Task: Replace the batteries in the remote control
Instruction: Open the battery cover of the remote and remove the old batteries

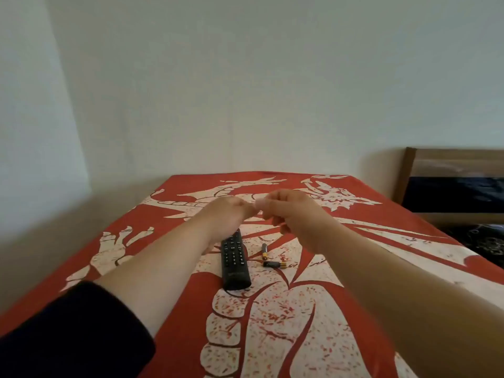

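Remote control lies button side up on red-and-cream patterned bedspread, unheld. Left of remote: left forearm, dark sleeve pushed up. Left hand raised above remote's far end, fingers curled, blurred; grip cannot tell. Right hand just right of it, fingertips meeting left's, blurred; contents cannot tell. Right of remote, near: upright-angled battery, then second battery lying crosswise. Far right of remote: wooden headboard.

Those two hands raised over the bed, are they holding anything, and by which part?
It cannot be told. The left hand and right hand meet fingertip to fingertip, blurred. The remote control and two batteries lie untouched on the bedspread.
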`<act>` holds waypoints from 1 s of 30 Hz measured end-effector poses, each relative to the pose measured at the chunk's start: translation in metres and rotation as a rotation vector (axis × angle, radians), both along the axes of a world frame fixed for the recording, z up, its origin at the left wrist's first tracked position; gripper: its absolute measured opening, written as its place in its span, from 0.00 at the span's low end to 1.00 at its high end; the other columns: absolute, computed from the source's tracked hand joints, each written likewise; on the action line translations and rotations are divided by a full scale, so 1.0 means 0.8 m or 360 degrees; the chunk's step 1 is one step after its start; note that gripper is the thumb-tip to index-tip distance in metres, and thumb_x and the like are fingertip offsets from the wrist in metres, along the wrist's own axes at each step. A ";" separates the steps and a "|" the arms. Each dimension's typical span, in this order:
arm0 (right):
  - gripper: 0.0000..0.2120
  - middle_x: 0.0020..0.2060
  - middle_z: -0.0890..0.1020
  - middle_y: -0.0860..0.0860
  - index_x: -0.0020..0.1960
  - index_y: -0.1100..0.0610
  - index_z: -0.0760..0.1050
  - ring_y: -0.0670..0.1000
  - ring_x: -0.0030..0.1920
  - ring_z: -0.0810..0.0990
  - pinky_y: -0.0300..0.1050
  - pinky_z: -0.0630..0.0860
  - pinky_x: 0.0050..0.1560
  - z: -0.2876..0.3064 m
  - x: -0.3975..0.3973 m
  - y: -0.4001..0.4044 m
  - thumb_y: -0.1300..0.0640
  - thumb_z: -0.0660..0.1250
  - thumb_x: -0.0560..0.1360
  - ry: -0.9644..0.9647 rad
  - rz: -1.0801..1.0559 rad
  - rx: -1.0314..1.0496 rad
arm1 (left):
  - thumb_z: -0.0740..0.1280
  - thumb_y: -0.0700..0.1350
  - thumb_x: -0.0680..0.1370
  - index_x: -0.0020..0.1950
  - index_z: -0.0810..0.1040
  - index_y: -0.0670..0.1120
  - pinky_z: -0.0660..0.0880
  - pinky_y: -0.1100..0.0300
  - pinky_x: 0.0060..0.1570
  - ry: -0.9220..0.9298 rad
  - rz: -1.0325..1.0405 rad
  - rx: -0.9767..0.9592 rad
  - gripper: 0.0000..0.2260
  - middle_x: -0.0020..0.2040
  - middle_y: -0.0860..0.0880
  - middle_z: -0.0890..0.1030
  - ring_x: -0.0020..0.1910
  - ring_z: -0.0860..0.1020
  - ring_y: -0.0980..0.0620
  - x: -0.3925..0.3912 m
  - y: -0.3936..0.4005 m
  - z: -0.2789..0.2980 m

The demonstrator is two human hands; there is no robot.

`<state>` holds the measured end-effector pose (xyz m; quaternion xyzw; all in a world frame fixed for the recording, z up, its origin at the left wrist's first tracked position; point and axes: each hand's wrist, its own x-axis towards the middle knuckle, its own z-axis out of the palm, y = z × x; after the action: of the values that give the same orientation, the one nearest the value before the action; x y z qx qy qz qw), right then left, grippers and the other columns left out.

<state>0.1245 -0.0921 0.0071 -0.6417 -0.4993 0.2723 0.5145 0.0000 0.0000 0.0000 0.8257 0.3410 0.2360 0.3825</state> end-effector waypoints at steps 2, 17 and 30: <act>0.10 0.39 0.80 0.50 0.44 0.54 0.76 0.50 0.40 0.76 0.44 0.74 0.40 -0.011 -0.004 0.008 0.49 0.70 0.68 -0.0144 0.0048 -0.0087 | 0.57 0.57 0.77 0.62 0.74 0.50 0.64 0.59 0.40 -0.0022 0.0030 0.0002 0.18 0.60 0.48 0.76 0.51 0.70 0.52 -0.001 -0.001 -0.011; 0.18 0.42 0.80 0.48 0.48 0.47 0.72 0.52 0.45 0.77 0.56 0.73 0.50 -0.093 -0.045 0.034 0.37 0.60 0.65 -0.1246 -0.0096 -0.0142 | 0.43 0.70 0.69 0.45 0.78 0.42 0.67 0.61 0.41 -0.0167 0.0020 0.0208 0.37 0.43 0.44 0.78 0.41 0.74 0.49 -0.015 0.011 -0.082; 0.39 0.48 0.79 0.48 0.65 0.48 0.62 0.55 0.51 0.75 0.57 0.63 0.58 -0.097 -0.057 0.022 0.31 0.62 0.59 -0.1506 -0.0109 -0.0227 | 0.42 0.68 0.70 0.42 0.81 0.57 0.70 0.68 0.37 -0.0178 -0.0105 0.0116 0.30 0.40 0.54 0.83 0.38 0.78 0.61 -0.023 0.012 -0.080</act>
<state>0.0790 -0.0746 -0.0702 -0.7449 -0.6374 -0.0334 0.1941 -0.0185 0.0095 -0.0636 0.8354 0.2827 0.2813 0.3782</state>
